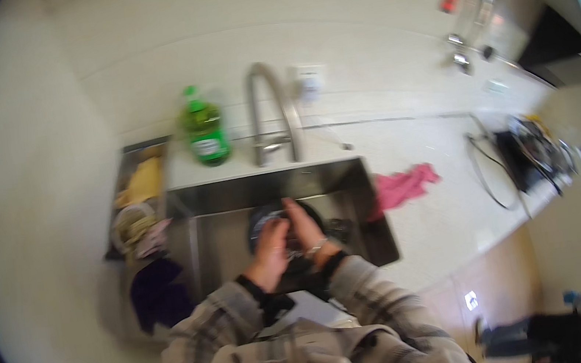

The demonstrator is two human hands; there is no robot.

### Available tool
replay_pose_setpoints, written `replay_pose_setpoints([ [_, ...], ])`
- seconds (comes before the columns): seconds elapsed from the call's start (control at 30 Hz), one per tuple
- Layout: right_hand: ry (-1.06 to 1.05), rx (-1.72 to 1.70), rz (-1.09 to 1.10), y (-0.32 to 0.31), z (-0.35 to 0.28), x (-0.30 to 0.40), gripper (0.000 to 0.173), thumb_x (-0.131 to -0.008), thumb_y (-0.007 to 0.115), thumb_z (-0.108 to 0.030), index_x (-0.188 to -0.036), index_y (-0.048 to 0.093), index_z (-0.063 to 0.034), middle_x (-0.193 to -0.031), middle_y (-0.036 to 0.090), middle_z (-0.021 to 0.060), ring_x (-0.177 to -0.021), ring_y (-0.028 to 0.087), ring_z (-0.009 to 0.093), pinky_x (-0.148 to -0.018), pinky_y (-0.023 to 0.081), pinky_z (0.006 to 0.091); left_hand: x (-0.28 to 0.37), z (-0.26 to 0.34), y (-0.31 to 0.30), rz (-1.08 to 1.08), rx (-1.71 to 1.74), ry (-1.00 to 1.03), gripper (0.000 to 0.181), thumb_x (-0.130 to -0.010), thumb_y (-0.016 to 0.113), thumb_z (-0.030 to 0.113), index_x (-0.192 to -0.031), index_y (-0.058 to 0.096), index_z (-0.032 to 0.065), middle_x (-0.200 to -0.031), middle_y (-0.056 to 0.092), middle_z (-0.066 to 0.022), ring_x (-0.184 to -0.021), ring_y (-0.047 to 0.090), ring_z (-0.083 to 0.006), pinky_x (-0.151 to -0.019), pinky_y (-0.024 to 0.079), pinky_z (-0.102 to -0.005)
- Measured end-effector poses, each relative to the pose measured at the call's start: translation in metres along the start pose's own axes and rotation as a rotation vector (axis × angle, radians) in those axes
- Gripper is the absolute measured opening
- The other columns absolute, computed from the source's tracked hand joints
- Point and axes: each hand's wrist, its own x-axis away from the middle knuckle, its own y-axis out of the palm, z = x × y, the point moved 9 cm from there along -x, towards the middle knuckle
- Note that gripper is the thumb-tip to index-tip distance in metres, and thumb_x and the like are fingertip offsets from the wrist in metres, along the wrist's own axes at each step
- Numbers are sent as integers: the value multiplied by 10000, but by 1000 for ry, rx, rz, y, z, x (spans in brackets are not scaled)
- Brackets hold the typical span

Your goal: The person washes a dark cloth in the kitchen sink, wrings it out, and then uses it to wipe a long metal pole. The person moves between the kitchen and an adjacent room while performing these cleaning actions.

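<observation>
Over a stainless steel sink, my left hand and my right hand are close together, palms turned towards each other, around a dark round item that looks like a pan or bowl. Blur and the hands hide whether they grip it. A bracelet is on my right wrist. Behind the sink rises a curved metal faucet, its spout end pointing down. Left of it stands a green pump bottle of dish soap. A dark, unclear item lies in the sink to the right of my hands.
A pink cloth lies over the sink's right rim. At left are a tray with yellow cloths or gloves, a round container with cloths, and a dark purple cloth. Cables and a black item occupy the right counter. A person's legs show lower right.
</observation>
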Motion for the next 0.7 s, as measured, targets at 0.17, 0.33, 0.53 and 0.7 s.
replay_pose_setpoints([
  [0.17, -51, -317, -152, 38, -6, 31, 553, -869, 510, -423, -1329, 281, -219, -1209, 443, 26, -1102, 433, 162, -827, 447, 365, -16, 23, -4, 155, -69, 116, 140, -846, 558, 216, -901, 546, 88, -838, 571, -20, -766, 550, -128, -675, 458, -268],
  [0.33, -31, -106, -237, 38, -10, 49, 680, -820, 633, -188, -1354, 218, -254, -1239, 401, 8, -1119, 431, 203, -832, 460, 458, -25, 29, -4, 71, -209, -35, 253, -859, 542, 195, -1084, 514, 82, -903, 568, -24, -841, 551, -134, -760, 447, -272],
  [0.53, 70, -217, -268, 8, -24, 53, 456, -838, 606, -197, -1232, 379, -235, -1156, 475, -13, -1019, 509, 169, -779, 495, 439, 0, 67, 55, -486, -531, 2, 659, -740, 560, 54, -1345, 303, 88, -1327, 319, -84, -1213, 351, -193, -954, 361, -340],
  [0.7, 159, -42, -621, 33, -28, 70, 393, -771, 690, -190, -1106, 486, -203, -920, 562, -41, -840, 557, 101, -658, 523, 303, 50, 83, 102, -868, -1819, 802, 871, -552, 600, -53, -1340, 278, 130, -1409, 153, -149, -1283, 240, -376, -1016, 319, -414],
])
